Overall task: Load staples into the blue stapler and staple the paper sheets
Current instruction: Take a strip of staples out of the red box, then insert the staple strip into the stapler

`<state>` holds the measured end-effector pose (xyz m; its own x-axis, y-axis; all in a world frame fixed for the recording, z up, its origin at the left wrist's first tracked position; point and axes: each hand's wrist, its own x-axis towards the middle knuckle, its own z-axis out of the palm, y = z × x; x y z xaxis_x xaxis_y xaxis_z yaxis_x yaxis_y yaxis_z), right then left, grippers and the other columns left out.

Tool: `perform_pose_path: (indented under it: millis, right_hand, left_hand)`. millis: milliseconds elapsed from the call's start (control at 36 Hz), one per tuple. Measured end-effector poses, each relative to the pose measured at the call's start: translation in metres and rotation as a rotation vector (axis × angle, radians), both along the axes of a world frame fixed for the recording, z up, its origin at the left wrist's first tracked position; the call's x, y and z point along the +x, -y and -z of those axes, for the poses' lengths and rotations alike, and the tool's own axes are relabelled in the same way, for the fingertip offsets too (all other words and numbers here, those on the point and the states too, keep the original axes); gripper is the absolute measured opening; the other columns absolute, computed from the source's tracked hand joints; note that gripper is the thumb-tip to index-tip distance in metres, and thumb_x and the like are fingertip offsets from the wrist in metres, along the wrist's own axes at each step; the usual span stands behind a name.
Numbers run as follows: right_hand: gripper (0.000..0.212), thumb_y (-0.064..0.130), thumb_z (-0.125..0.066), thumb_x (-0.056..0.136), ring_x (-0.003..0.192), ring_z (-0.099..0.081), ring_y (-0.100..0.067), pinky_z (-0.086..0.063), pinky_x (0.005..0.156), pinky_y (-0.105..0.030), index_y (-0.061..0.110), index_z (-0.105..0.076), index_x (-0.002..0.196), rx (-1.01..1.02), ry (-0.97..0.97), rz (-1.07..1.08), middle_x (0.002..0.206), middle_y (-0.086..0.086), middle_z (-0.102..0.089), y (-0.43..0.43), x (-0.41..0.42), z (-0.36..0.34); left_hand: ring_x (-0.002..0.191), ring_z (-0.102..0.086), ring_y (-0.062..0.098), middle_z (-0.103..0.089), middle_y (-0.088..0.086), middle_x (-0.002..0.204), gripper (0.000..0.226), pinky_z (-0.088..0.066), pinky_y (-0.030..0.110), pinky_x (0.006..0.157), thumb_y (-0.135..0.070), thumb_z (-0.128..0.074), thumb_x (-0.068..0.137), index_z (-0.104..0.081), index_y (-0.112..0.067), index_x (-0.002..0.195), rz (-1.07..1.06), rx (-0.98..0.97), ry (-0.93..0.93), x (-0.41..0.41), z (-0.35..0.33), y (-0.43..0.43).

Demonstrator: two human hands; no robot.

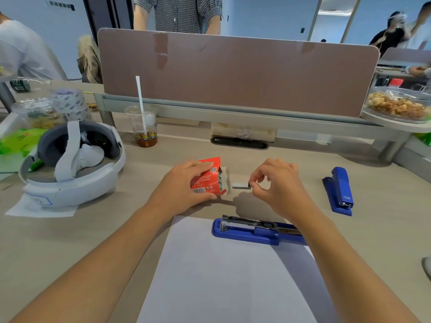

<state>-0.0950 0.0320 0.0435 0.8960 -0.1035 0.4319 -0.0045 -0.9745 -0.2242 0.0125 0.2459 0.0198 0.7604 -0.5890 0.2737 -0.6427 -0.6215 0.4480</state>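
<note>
At the far left of the pale wood-grain desk (pixel 70 241) lies a white plastic headset with a grey padded inner band (pixel 72 163), resting on a white sheet. Just right of it and farther back stands a clear plastic cup (pixel 142 125) with a white straw and a shallow layer of brown liquid at the bottom.

Near the middle, the left hand (pixel 186 183) wraps a small red cardboard staple box (pixel 208 177); thumb on the near side, fingers curled over the top, closed firmly around it. The box's right end flap is open, and grey staple strips show inside.

Just right of the open end, the right hand (pixel 277 183) pinches a short grey metal strip of staples (pixel 241 185) by its right end between thumb and forefinger, the other fingers loosely curled. The strip is level, clear of the box.

Nearer, a blue plastic stapler (pixel 254 230) lies across the far edge of the white paper sheets (pixel 221 276), its shiny metal magazine exposed on top, partly hidden under the right forearm.

Far right, well apart, a second, closed blue stapler (pixel 340 191) rests on the desk. Beyond it, on a raised shelf, a clear plastic container (pixel 396 104) holds golden-brown snack pieces.
</note>
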Motion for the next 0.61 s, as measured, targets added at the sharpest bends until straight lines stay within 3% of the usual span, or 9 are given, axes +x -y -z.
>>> perform_pose_path:
  millis: [139, 222, 306, 417, 500, 611]
  right_hand:
    - [0.006, 0.031, -0.063, 0.088, 0.083, -0.046, -0.006, -0.028, 0.083, -0.029, 0.03, -0.067, 0.084, 0.125, -0.082, 0.029, 0.086, 0.014, -0.057, 0.003, -0.001, 0.005]
    - [0.006, 0.029, -0.064, 0.087, 0.083, -0.05, -0.008, -0.032, 0.088, -0.032, 0.029, -0.067, 0.082, 0.176, -0.134, 0.051, 0.086, 0.013, -0.059, 0.005, -0.001, 0.006]
    - [0.009, 0.024, -0.066, 0.087, 0.079, -0.055, -0.008, -0.041, 0.087, -0.031, 0.028, -0.067, 0.078, 0.308, -0.167, 0.052, 0.081, 0.011, -0.062, 0.007, -0.003, 0.004]
    - [0.011, 0.015, -0.066, 0.087, 0.075, -0.061, -0.011, -0.046, 0.064, -0.015, 0.021, -0.07, 0.078, 0.533, -0.209, 0.057, 0.078, 0.004, -0.069, 0.009, -0.004, 0.0]
    - [0.01, 0.015, -0.066, 0.088, 0.071, -0.061, -0.011, -0.047, 0.063, -0.017, 0.016, -0.073, 0.081, 0.612, -0.226, 0.066, 0.076, 0.0, -0.07, 0.01, -0.004, 0.001]
    - [0.009, 0.015, -0.066, 0.089, 0.071, -0.06, -0.011, -0.05, 0.065, -0.02, 0.014, -0.073, 0.083, 0.639, -0.237, 0.076, 0.076, -0.001, -0.07, 0.011, -0.003, 0.005]
  left_hand:
    - [0.132, -0.041, 0.018, -0.047, -0.005, 0.148, 0.083, -0.039, 0.037, 0.108, -0.062, -0.069, 0.079, -0.038, -0.033, 0.15, -0.042, 0.142, -0.014, 0.013, 0.01, 0.0]
    - [0.133, -0.037, 0.019, -0.045, -0.01, 0.15, 0.076, -0.033, 0.042, 0.108, -0.071, -0.059, 0.08, -0.04, -0.04, 0.147, -0.094, 0.214, 0.07, 0.015, 0.015, 0.002]
    - [0.131, -0.035, 0.016, -0.048, -0.014, 0.146, 0.06, -0.028, 0.04, 0.107, -0.061, -0.064, 0.083, -0.051, -0.043, 0.139, -0.051, 0.066, 0.173, 0.008, 0.005, 0.011]
    - [0.117, -0.048, 0.01, -0.064, -0.012, 0.131, 0.053, -0.038, 0.035, 0.103, -0.047, -0.068, 0.086, -0.056, -0.037, 0.137, 0.172, -0.01, 0.223, -0.012, -0.009, 0.034]
    - [0.11, -0.051, 0.01, -0.068, -0.013, 0.125, 0.049, -0.042, 0.033, 0.099, -0.045, -0.068, 0.087, -0.059, -0.035, 0.134, 0.212, -0.023, 0.235, -0.018, -0.005, 0.048]
    - [0.1, -0.058, 0.01, -0.075, -0.01, 0.108, 0.028, -0.048, 0.033, 0.091, -0.035, -0.068, 0.09, -0.074, -0.028, 0.116, 0.232, -0.068, 0.281, -0.022, 0.001, 0.058]
